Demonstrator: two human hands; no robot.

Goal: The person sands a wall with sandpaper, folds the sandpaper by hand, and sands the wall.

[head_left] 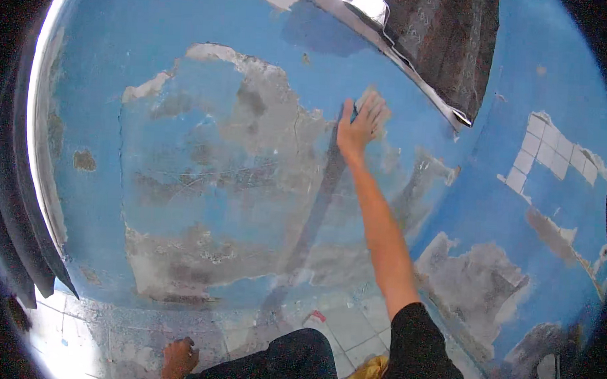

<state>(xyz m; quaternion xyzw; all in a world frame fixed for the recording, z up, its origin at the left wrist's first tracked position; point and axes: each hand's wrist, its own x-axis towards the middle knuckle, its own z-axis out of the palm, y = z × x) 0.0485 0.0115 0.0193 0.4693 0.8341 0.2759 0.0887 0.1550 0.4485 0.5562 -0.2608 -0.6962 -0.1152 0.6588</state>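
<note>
My right arm stretches up to a blue painted wall [209, 16]. Flat against it lies my right hand [360, 127], with the thumb apart and the fingers extended over a small pale, bare patch [371, 96]. Nothing shows in its grip, though what is under the palm is hidden. To its left, the paint has come off a broad area of grey plaster [269, 113]. My left hand [179, 357] is low beside my bent knee, its fingers curled in; whether it holds anything is hidden.
A dark patterned curtain [445, 47] hangs beside a bright window opening at upper right. Another wall at right has white tiles [548, 149] and a bare plaster patch [472, 278]. Dark fabric [13, 170] hangs at far left. Below, a yellow bag-like thing [364, 376] lies on the tiled floor [352, 320].
</note>
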